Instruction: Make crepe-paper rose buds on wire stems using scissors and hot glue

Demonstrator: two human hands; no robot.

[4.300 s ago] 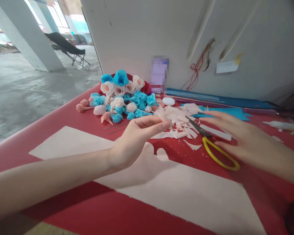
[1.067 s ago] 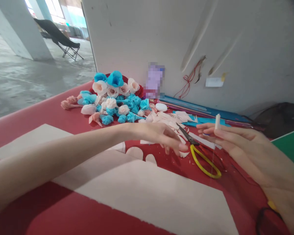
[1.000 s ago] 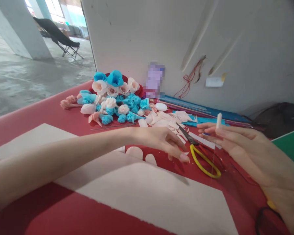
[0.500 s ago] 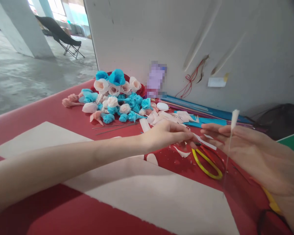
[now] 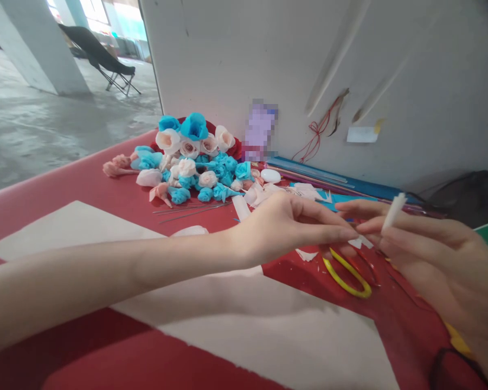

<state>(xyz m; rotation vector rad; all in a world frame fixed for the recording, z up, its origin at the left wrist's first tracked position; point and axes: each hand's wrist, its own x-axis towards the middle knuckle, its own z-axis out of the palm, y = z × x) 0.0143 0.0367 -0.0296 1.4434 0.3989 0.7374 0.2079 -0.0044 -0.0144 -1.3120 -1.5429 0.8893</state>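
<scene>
My right hand [image 5: 427, 238], at the right, pinches a thin stem topped by a small white paper tuft [image 5: 395, 210]. The tuft sticks up above the fingers, and the stem below is hidden by them. My left hand [image 5: 296, 230] reaches across with thumb and fingers pressed together, close to the right fingertips. At its fingertips shows a strip of white paper [image 5: 364, 242], partly hidden. Just beneath lie scissors with yellow handles [image 5: 345, 276], their blades covered by my hand. A large white paper sheet [image 5: 276, 319] lies under my left forearm.
Blue, white and pink paper flowers [image 5: 195, 173] are heaped at the back of the red table [image 5: 97, 357]. Thin wires [image 5: 191, 211], white paper scraps [image 5: 268, 192] and a white oval object [image 5: 270, 176] lie near them. A grey panel [image 5: 228, 59] stands behind.
My left hand has moved right, up to my right hand. The right fingers have closed around the stem, and the white tuft has dropped slightly and tilted right.
</scene>
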